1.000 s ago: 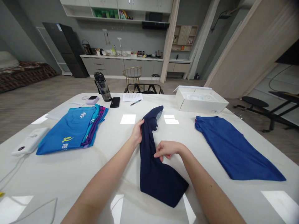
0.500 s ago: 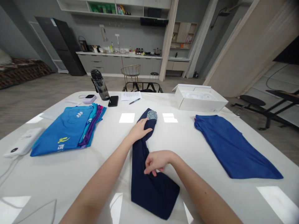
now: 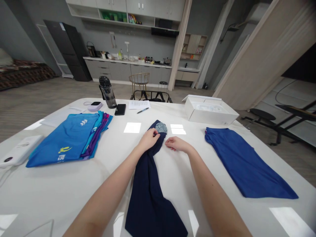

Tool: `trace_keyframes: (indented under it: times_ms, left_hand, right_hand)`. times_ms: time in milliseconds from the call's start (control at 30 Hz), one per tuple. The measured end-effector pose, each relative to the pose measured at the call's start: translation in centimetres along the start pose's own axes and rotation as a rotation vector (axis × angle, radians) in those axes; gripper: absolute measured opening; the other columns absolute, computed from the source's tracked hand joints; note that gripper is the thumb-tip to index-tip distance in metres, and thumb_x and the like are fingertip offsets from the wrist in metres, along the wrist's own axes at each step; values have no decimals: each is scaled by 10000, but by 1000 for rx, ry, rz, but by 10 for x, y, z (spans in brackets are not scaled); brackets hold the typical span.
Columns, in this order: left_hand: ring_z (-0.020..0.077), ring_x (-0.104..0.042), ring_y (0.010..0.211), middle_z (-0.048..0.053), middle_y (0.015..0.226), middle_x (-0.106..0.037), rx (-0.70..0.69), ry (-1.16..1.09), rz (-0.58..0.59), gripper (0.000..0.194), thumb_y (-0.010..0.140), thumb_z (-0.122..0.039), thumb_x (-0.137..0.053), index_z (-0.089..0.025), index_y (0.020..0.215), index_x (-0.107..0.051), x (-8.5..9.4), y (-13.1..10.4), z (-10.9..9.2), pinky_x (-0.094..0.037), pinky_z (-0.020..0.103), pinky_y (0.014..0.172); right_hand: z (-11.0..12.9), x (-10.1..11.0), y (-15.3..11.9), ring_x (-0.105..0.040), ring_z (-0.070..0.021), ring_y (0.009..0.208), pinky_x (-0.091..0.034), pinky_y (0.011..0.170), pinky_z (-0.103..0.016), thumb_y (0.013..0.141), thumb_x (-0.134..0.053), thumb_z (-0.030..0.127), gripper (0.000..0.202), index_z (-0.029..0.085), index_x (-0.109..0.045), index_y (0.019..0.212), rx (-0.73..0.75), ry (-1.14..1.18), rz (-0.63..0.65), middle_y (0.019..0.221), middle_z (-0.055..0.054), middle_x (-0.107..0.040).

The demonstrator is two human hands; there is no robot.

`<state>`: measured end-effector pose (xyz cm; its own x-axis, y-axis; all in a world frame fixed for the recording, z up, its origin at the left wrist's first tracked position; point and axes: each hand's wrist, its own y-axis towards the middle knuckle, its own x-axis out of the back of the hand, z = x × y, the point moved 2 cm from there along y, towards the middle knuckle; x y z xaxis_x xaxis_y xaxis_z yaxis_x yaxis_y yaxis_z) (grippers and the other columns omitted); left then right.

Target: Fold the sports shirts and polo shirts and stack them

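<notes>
A dark navy garment (image 3: 150,194) stretches lengthwise down the middle of the white table (image 3: 108,184), with a grey-blue patterned patch (image 3: 161,127) at its far end. My left hand (image 3: 148,139) pinches the navy cloth just left of that patch. My right hand (image 3: 175,144) hovers beside the far end, on its right, fingers curled together; whether anything is between them is too small to tell. Folded blue and purple shirts (image 3: 71,135) lie to the left. On the right rests a folded royal blue garment (image 3: 247,161).
Behind the cloth are a black bottle (image 3: 107,92), a phone (image 3: 120,109), a pen (image 3: 142,110), paper (image 3: 139,104) and an open white box (image 3: 211,110). A white device (image 3: 21,149) with a cable sits at the left edge.
My right hand has moved from the garment's middle up to beside its far end. My left hand has gone from spread to pinching, and the garment's near part reaches closer to me.
</notes>
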<state>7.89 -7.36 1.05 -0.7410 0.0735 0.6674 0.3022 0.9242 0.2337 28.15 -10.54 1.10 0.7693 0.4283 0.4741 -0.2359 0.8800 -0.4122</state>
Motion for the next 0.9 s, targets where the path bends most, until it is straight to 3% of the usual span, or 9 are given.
trace_keyframes:
  times_ms: [100,233,300,367,533,633,733,800,900]
  left_hand:
    - [292,-612,1054,104,1128,-668,-73,166,97,360,827,-453,-700,-220,1096,-649,-10,3,-9,-489,383,893]
    - [300,-575,1134,118,1186,-658,-46,340,107,208,865,-240,-627,-207,1065,-675,-23,5,-12,-473,393,934]
    - [273,-596,1085,113,1137,-674,2,239,50,179,876,-159,-566,-200,1014,-671,-25,8,-8,-468,384,933]
    - [240,-626,975,87,1018,-693,83,-15,-29,126,877,-171,-571,-202,966,-655,-22,13,-3,-477,368,900]
    - [148,-620,694,17,803,-668,483,-1011,-243,80,849,-270,-616,-196,878,-624,10,28,18,-500,271,674]
    - [147,-628,637,26,756,-660,713,-1337,-390,118,862,-262,-565,-168,836,-630,40,34,38,-533,276,637]
    - [153,-627,608,18,690,-633,842,-1318,-577,94,850,-203,-551,-155,793,-608,67,32,67,-562,303,654]
    - [147,-622,602,6,675,-621,841,-1186,-675,20,809,-163,-588,-152,798,-601,80,28,87,-563,303,659]
    - [177,-666,710,19,729,-641,786,-915,-740,83,781,-153,-618,-147,864,-621,94,18,113,-574,338,725]
  right_hand:
    - [-1,9,22,-536,-89,538,-445,529,-204,831,-726,333,196,149,-668,864,-24,-14,25,642,10,-603]
    - [-1,10,33,-516,-85,507,-396,474,-201,772,-769,321,186,164,-686,829,-34,-31,69,621,29,-590]
    - [1,8,33,-537,-95,523,-374,460,-202,773,-766,329,186,168,-686,823,-18,-43,98,628,21,-606]
    - [3,3,34,-533,-103,514,-349,450,-211,804,-740,382,229,171,-657,769,-7,-54,82,594,16,-598]
    - [7,-10,47,-488,-106,506,-322,496,-232,847,-693,438,395,202,-488,606,31,-161,-237,509,37,-519]
    - [6,-10,51,-528,-118,571,-337,542,-236,849,-695,390,388,204,-470,593,44,-220,-315,567,23,-565]
    - [0,-2,52,-567,-140,606,-348,559,-250,877,-663,403,360,205,-500,624,1,-256,-340,635,-8,-624]
    - [-3,3,52,-603,-164,661,-361,582,-259,884,-656,409,327,202,-539,659,-27,-315,-388,694,-35,-655]
    - [-7,4,51,-652,-212,799,-393,644,-275,903,-638,398,232,205,-617,777,-82,-395,-490,843,-76,-704]
